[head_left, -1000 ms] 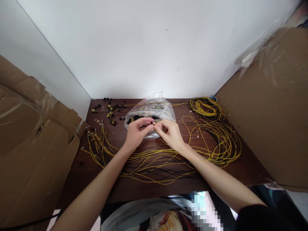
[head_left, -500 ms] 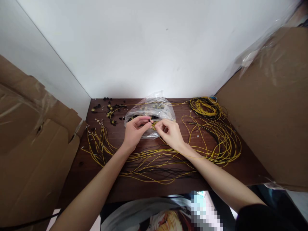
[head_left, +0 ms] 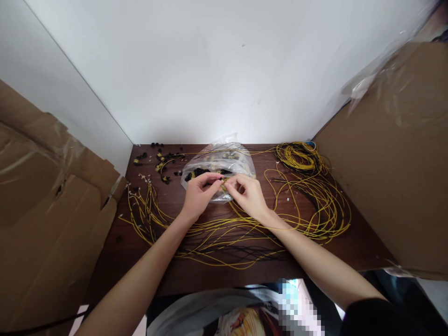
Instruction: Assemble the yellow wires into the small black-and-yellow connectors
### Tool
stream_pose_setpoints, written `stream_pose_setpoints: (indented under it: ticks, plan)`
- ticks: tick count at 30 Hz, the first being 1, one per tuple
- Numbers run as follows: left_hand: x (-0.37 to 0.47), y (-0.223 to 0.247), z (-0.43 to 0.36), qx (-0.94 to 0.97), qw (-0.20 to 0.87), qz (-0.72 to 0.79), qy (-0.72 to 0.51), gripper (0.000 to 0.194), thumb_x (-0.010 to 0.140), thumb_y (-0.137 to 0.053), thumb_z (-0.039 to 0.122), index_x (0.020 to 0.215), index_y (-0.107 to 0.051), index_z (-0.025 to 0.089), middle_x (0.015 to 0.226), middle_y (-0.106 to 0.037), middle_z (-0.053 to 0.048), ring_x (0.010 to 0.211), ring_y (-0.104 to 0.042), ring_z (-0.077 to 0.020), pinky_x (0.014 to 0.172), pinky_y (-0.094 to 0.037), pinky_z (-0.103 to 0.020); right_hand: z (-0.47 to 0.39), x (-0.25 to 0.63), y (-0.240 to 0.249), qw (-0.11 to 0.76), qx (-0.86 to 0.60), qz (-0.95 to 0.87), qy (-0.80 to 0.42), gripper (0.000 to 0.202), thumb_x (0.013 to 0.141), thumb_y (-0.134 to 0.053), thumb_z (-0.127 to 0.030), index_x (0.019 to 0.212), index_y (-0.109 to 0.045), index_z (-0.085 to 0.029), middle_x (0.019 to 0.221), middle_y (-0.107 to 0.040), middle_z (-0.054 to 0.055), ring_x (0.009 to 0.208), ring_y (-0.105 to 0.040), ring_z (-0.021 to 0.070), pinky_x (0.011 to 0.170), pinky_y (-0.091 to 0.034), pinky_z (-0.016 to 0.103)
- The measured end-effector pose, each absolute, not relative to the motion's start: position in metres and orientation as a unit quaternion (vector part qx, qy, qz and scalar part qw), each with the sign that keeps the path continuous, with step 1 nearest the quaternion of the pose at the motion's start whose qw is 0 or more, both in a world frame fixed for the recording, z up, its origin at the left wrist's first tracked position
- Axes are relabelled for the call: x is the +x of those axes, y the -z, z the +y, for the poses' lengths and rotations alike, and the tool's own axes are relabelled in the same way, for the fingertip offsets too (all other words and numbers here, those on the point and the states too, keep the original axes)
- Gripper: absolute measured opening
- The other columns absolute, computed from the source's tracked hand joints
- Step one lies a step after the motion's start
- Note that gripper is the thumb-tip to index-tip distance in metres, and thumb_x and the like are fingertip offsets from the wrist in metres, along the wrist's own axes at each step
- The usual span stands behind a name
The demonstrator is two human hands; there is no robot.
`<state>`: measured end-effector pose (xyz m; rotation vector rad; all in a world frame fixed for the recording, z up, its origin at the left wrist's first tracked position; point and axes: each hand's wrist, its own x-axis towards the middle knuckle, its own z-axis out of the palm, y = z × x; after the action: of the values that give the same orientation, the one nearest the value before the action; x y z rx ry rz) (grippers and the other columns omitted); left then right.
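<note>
Over the plastic bag, mid-counter: both hands pinched on one small connector.

L hand & R hand meet fingertip to fingertip, each clamped on a tiny black/yellow piece w/ yellow wire. Looks early-to-mid: a small batch of fitted pieces lies back-left on the counter; many loose wires & the coil seem untouched.
</note>
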<state>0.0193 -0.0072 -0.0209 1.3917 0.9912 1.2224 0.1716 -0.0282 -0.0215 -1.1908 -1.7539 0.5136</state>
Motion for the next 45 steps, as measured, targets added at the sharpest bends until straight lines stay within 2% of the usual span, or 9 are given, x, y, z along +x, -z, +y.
stream_pose_setpoints:
  ticks: [5,10,15,19,22,26,31,35,45]
  plan:
    - [0.019,0.021,-0.007,0.632,0.463,0.381,-0.491,0.014,0.074,-0.065,0.024,0.083,-0.071,0.015,0.083,-0.068,-0.005,0.077,-0.063,-0.0152,0.07,-0.052,-0.026,-0.028,0.173,0.017,0.49,-0.489,-0.681,-0.238,0.016,0.083,-0.058,-0.03,0.09,-0.064,-0.017,0.069,-0.061,0.001,0.059,-0.053,0.0113,0.053,-0.042,0.023]
    - [0.017,0.022,-0.008,0.649,0.451,0.384,-0.477,0.016,0.073,-0.067,0.024,0.085,-0.071,0.016,0.088,-0.07,-0.007,0.083,-0.064,-0.0172,0.078,-0.053,-0.029,-0.027,0.175,0.017,0.493,-0.481,-0.684,-0.243,0.013,0.082,-0.059,-0.029,0.085,-0.065,-0.017,0.073,-0.064,0.002,0.062,-0.056,0.0121,0.055,-0.044,0.024]
    - [0.016,0.028,-0.007,0.645,0.465,0.385,-0.469,0.028,0.072,-0.069,0.026,0.098,-0.068,0.017,0.087,-0.07,-0.005,0.082,-0.065,-0.0177,0.077,-0.055,-0.03,-0.029,0.175,0.015,0.486,-0.473,-0.694,-0.242,0.012,0.082,-0.058,-0.028,0.078,-0.065,-0.018,0.072,-0.065,0.002,0.06,-0.056,0.0119,0.055,-0.044,0.025]
    - [0.016,0.028,-0.006,0.649,0.453,0.39,-0.471,0.02,0.072,-0.068,0.027,0.089,-0.07,0.016,0.089,-0.071,-0.007,0.083,-0.066,-0.0191,0.078,-0.055,-0.031,-0.028,0.175,0.016,0.491,-0.468,-0.652,-0.338,0.018,0.083,-0.056,-0.035,0.082,-0.062,-0.018,0.071,-0.066,0.003,0.062,-0.062,0.0136,0.05,-0.048,0.024]
    - [0.016,0.026,-0.006,0.652,0.444,0.396,-0.47,0.018,0.073,-0.067,0.027,0.087,-0.071,0.016,0.088,-0.071,-0.007,0.079,-0.066,-0.0187,0.073,-0.054,-0.029,-0.025,0.175,0.018,0.529,-0.445,-0.585,-0.425,0.024,0.082,-0.057,-0.041,0.085,-0.057,-0.018,0.074,-0.067,0.004,0.067,-0.065,0.0151,0.048,-0.051,0.023]
    - [0.016,0.025,-0.007,0.651,0.448,0.395,-0.468,0.021,0.077,-0.063,0.027,0.093,-0.07,0.016,0.084,-0.071,-0.006,0.066,-0.064,-0.0148,0.065,-0.052,-0.026,-0.022,0.174,0.02,0.571,-0.409,-0.525,-0.481,0.028,0.079,-0.06,-0.044,0.085,-0.052,-0.018,0.072,-0.067,0.003,0.063,-0.066,0.0137,0.045,-0.051,0.021]
    - [0.016,0.025,-0.007,0.656,0.44,0.392,-0.471,0.019,0.078,-0.062,0.027,0.092,-0.071,0.017,0.076,-0.07,-0.004,0.06,-0.061,-0.0133,0.062,-0.05,-0.026,-0.021,0.171,0.02,0.572,-0.412,-0.505,-0.498,0.031,0.072,-0.068,-0.044,0.085,-0.057,-0.017,0.067,-0.066,0.001,0.06,-0.066,0.014,0.044,-0.052,0.021]
    - [0.017,0.026,-0.007,0.654,0.447,0.392,-0.467,0.02,0.077,-0.063,0.028,0.091,-0.071,0.017,0.074,-0.07,-0.004,0.06,-0.061,-0.0136,0.06,-0.05,-0.025,-0.021,0.171,0.019,0.563,-0.415,-0.509,-0.501,0.027,0.07,-0.071,-0.038,0.08,-0.064,-0.015,0.064,-0.065,0.002,0.059,-0.065,0.0136,0.045,-0.053,0.021]
    - [0.016,0.02,-0.008,0.663,0.451,0.385,-0.456,0.02,0.081,-0.058,0.024,0.094,-0.069,0.014,0.07,-0.068,-0.002,0.055,-0.059,-0.0099,0.06,-0.049,-0.022,-0.019,0.171,0.02,0.582,-0.408,-0.463,-0.529,0.027,0.068,-0.073,-0.037,0.076,-0.063,-0.014,0.064,-0.067,0.001,0.053,-0.063,0.0101,0.043,-0.051,0.018]
